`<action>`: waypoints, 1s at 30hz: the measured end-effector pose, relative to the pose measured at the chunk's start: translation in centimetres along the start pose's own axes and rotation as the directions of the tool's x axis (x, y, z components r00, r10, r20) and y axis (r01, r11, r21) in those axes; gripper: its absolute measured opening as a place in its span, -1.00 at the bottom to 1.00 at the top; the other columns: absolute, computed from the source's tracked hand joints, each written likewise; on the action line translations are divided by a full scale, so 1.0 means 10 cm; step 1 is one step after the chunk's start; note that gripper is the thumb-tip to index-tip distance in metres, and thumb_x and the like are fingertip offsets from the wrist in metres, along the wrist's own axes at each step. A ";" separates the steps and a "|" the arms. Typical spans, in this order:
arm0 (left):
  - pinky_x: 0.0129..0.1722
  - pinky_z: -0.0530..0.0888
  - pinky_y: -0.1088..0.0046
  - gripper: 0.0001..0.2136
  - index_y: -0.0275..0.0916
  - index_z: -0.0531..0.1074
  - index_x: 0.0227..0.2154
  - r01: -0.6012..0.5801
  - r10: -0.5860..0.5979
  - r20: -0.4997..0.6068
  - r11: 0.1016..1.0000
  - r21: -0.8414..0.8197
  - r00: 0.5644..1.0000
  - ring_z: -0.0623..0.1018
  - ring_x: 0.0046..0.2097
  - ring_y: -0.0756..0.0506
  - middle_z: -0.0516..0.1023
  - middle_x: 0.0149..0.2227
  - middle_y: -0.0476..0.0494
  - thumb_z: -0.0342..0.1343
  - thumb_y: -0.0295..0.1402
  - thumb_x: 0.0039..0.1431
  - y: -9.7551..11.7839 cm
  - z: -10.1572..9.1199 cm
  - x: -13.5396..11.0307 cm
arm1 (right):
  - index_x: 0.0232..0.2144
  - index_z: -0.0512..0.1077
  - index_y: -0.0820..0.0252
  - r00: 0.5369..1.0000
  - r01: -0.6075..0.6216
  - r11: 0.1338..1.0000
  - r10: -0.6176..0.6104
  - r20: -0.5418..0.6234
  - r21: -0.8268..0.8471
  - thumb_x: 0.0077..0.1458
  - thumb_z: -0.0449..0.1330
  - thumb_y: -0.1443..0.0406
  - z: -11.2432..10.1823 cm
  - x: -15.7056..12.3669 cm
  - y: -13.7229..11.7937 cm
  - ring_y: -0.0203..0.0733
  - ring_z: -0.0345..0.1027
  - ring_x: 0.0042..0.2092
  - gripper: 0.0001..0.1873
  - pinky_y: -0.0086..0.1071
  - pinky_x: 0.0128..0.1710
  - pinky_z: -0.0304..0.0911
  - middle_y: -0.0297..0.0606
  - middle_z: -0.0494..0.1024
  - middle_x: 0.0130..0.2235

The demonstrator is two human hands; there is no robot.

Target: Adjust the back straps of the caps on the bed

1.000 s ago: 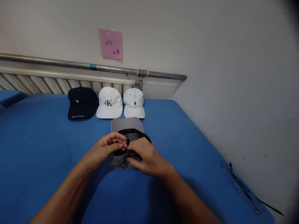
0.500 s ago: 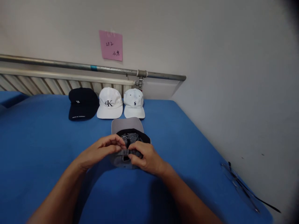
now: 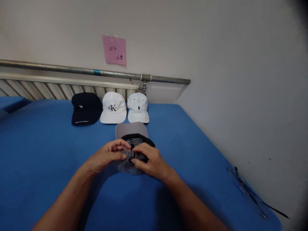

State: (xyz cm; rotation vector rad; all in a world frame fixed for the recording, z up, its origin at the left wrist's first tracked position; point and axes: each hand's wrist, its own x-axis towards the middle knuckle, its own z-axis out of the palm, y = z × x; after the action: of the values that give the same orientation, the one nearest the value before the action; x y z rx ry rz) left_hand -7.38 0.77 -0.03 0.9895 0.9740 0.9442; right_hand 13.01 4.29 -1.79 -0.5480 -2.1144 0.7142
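Observation:
A grey cap [image 3: 130,129] lies upside down on the blue table [image 3: 43,147], its brim pointing away from me and its black inner band showing. My left hand [image 3: 106,156] and my right hand [image 3: 150,161] meet at the cap's back. Both pinch the grey adjusting strap [image 3: 127,153] between thumb and fingers. My forearms come in from the bottom edge.
Three caps stand in a row at the back: a black cap [image 3: 85,108], a white cap [image 3: 113,107] with dark letters, a white cap [image 3: 138,107] with a small dark logo. Behind them run metal pipes [image 3: 72,69] and a pink note [image 3: 114,50]. Clear glasses [image 3: 247,192] lie at right.
My hands have shifted slightly on the strap and drawn closer together at the cap's back. The view has tipped down a little. The caps behind have not moved.

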 end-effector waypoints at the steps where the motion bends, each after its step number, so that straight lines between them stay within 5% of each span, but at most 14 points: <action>1: -0.37 0.38 0.54 -0.73 -0.20 0.48 -0.30 0.005 -0.005 0.004 1.000 0.005 1.000 0.47 -0.38 0.05 0.51 -0.33 0.02 0.33 -0.44 -0.12 0.00 -0.01 0.00 | -0.24 0.45 0.17 1.000 0.012 1.000 -0.012 0.004 -0.007 0.02 0.28 0.33 0.00 0.00 0.00 -0.25 0.38 -0.27 -0.81 -0.36 -0.22 0.29 -0.28 0.52 -0.30; 9: -0.20 0.36 0.49 -0.84 -0.23 0.46 -0.42 -0.107 0.111 -0.015 0.981 0.160 0.994 0.45 -0.20 -0.01 0.51 -0.24 -0.04 0.28 -0.26 0.06 0.08 -0.05 -0.05 | -0.26 0.46 0.13 0.999 -0.016 1.000 0.017 -0.041 0.022 0.05 0.29 0.34 -0.01 0.00 0.02 -0.26 0.40 -0.26 -0.84 -0.36 -0.22 0.31 -0.31 0.54 -0.29; 15: -0.18 0.34 0.43 -0.81 -0.22 0.51 -0.41 -0.059 0.065 -0.014 0.966 0.252 0.998 0.43 -0.21 -0.05 0.51 -0.25 -0.07 0.22 -0.19 0.10 0.12 0.00 -0.10 | -0.26 0.46 0.13 0.999 -0.021 1.000 0.021 -0.044 0.002 0.04 0.30 0.32 -0.01 0.01 -0.06 -0.26 0.41 -0.29 -0.84 -0.37 -0.25 0.33 -0.31 0.54 -0.30; 30: -0.24 0.31 0.46 -0.86 -0.25 0.50 -0.59 0.003 0.000 -0.094 0.999 0.033 0.996 0.42 -0.28 -0.04 0.51 -0.33 -0.05 0.29 -0.30 -0.11 0.06 0.11 -0.03 | -0.28 0.47 0.17 0.999 -0.036 0.999 0.037 -0.031 0.031 0.00 0.33 0.37 0.00 0.02 -0.08 -0.29 0.40 -0.29 -0.81 -0.42 -0.25 0.32 -0.30 0.55 -0.30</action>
State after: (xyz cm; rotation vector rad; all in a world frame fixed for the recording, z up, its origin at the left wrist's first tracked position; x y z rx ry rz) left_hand -6.53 0.42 0.91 0.9785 1.0723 0.9832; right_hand 12.76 3.80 -1.10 -0.5788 -2.0658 0.7530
